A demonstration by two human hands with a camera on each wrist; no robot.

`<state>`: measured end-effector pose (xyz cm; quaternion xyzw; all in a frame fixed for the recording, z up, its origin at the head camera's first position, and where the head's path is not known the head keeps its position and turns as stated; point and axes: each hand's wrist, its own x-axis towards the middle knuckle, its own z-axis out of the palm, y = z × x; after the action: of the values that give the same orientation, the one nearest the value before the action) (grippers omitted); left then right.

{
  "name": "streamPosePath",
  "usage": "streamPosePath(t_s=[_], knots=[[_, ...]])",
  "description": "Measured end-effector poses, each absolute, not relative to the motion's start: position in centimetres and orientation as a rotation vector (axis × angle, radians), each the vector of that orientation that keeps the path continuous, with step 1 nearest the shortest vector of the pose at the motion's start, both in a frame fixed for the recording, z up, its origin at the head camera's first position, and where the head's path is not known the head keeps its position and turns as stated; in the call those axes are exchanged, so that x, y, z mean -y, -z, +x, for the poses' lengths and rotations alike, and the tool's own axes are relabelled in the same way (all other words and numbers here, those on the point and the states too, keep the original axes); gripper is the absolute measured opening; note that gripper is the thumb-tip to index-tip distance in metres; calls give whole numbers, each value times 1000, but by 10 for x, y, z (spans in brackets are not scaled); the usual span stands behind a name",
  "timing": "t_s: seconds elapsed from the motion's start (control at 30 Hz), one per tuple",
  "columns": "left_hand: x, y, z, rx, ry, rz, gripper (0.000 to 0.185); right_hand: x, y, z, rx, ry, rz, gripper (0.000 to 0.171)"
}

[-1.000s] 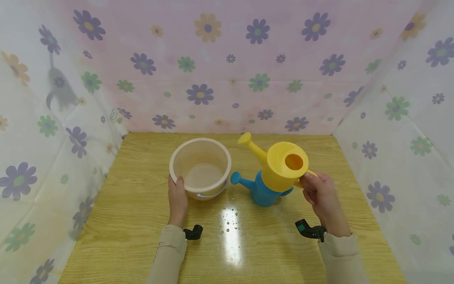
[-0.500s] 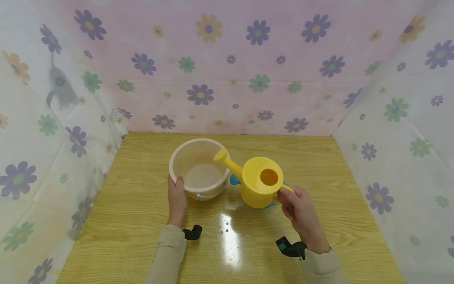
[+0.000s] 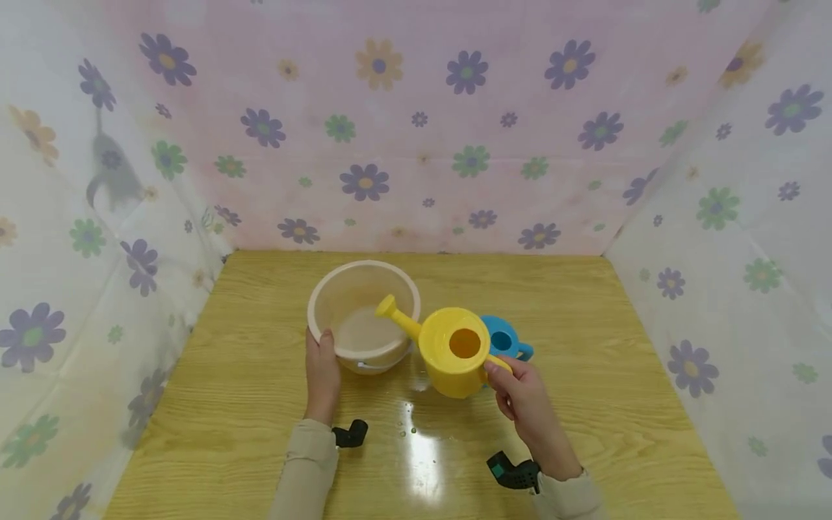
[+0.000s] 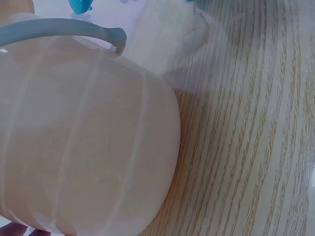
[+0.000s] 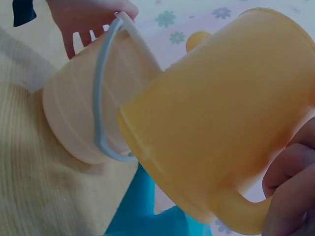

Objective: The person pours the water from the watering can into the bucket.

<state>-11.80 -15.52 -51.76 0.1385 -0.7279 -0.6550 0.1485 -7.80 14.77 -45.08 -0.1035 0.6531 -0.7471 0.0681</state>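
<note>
A pale pink translucent bucket (image 3: 316, 307) stands on the wooden table, with a little water in its bottom. My left hand (image 3: 323, 361) grips its near left side, thumb on the rim. My right hand (image 3: 505, 379) holds the handle of a yellow watering can (image 3: 448, 361), lifted and tilted so its spout (image 3: 393, 310) hangs over the bucket's opening. A blue watering can (image 3: 505, 339) stands just behind the yellow one. The left wrist view is filled by the bucket's wall (image 4: 83, 147) and its grey handle (image 4: 64, 32). In the right wrist view the yellow can (image 5: 221, 128) leans against the bucket (image 5: 74, 118).
Water drops (image 3: 412, 430) and a glare patch lie on the table (image 3: 617, 375) near its front edge. Flowered cloth walls (image 3: 416, 144) close in the back, left and right sides. Bare wood stretches to the right of the cans and left of the bucket.
My right hand has carried the yellow can left and nearer, away from the blue can, bringing its spout over the bucket. The left hand has stayed on the bucket.
</note>
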Motion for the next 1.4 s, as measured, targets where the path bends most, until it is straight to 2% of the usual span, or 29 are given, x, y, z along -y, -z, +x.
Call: streamPosePath(t_s=[0.37,0.63,0.8,1.0,1.4], knots=[[155,518,-119,2094,1885,410,50,-138,462,-61,-2122,2099,-122,25],[157,515,-119,2107,1878,411,51,-129,471,-44,-2141,2082,86,34],[155,515,-121,2089,1858,403,50,-130,466,-40,-2179,2065,93,31],[157,516,-123,2061,1824,426,51,-134,450,-41,-2310,1865,-18,33],[157,514,-120,2071,1879,444,52,-145,435,-53,-2901,1343,-414,31]])
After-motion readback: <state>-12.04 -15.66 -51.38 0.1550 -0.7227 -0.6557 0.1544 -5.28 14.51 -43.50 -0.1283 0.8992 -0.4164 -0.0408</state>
